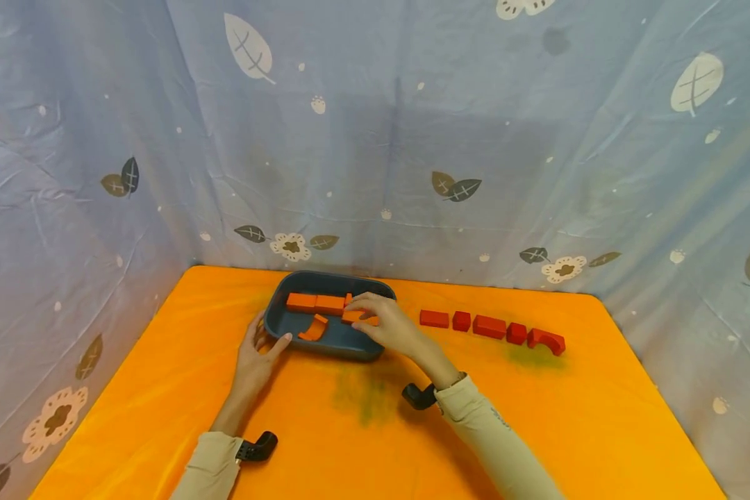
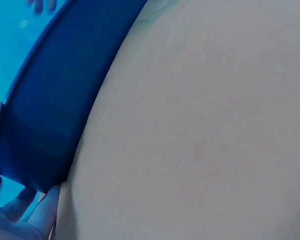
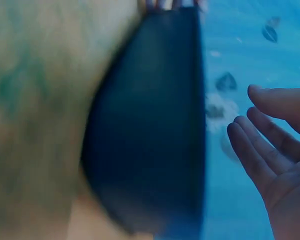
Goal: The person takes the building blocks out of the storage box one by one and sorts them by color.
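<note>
A dark grey-blue tub stands at the back of the yellow table, with several orange blocks inside. My left hand holds its left end, thumb at the rim and fingers along the outer wall, as the left wrist view also shows. Over the tub's right part is my right hand, its fingertips near an orange block. In the right wrist view that hand's thumb and fingers stand apart with nothing visible between them. A curved orange block lies on the tub floor, in front of two oblong orange blocks.
To the tub's right, red blocks stand in a row: an oblong block, a small block, a larger oblong, another small one and an arch block. Patterned curtains surround the yellow table.
</note>
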Tool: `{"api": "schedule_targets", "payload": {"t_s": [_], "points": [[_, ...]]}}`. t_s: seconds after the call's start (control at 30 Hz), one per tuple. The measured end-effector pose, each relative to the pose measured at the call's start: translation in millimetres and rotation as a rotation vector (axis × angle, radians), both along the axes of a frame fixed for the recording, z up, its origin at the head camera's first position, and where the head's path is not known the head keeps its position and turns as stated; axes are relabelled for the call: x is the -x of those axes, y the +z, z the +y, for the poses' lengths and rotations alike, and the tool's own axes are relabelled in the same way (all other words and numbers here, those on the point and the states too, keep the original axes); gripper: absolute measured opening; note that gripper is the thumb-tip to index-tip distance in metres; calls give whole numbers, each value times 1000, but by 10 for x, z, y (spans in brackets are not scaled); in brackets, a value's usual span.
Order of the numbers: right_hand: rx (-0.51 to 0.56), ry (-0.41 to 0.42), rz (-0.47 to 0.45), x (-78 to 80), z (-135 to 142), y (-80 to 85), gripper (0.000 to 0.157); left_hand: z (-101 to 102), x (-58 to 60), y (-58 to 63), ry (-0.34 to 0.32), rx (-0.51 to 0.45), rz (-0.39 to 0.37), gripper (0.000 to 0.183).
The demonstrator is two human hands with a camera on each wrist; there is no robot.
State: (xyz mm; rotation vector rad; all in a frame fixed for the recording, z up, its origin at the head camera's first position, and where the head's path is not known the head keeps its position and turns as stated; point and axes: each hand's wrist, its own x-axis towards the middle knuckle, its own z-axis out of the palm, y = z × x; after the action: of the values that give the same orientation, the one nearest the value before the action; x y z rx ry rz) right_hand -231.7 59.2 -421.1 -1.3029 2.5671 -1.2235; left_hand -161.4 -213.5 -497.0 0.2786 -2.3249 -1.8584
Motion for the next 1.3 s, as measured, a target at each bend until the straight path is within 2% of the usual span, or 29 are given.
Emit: {"api": "schedule_targets", "payload": {"t_s": [0.1, 0.27, 0.37, 0.53, 0.67, 0.77, 0.9, 0.93, 1.13, 1.3], "points": [[-115, 48, -20, 32, -251, -58, 34, 30, -7, -7, -5, -16, 10, 82], [-440, 119, 4, 98, -535, -126, 44, 89, -10, -9, -29, -32, 19, 81], [-515, 142, 1, 139, -625, -132, 50, 101, -7, 5, -35, -32, 20, 82], [-513, 108, 43, 207, -697, -130, 50, 85, -3, 62, -25, -47, 15, 82], [-527, 60, 55, 224, -729, -180, 40, 121, -69, 240, -23, -70, -12, 80], [-508, 49, -7, 235, -731, -245, 35, 113, -65, 206, -23, -68, -6, 80], [-446, 79, -89, 257, -721, -305, 30, 61, -5, 2, -8, -55, 28, 82], [-435, 86, -93, 261, -719, -312, 29, 61, -6, -4, -4, -54, 37, 81], [-333, 75, -33, 278, -688, -346, 22, 50, 2, -16, 7, -50, 54, 80], [-252, 73, 16, 275, -627, -265, 15, 34, -6, -2, 9, -46, 47, 80]]}}
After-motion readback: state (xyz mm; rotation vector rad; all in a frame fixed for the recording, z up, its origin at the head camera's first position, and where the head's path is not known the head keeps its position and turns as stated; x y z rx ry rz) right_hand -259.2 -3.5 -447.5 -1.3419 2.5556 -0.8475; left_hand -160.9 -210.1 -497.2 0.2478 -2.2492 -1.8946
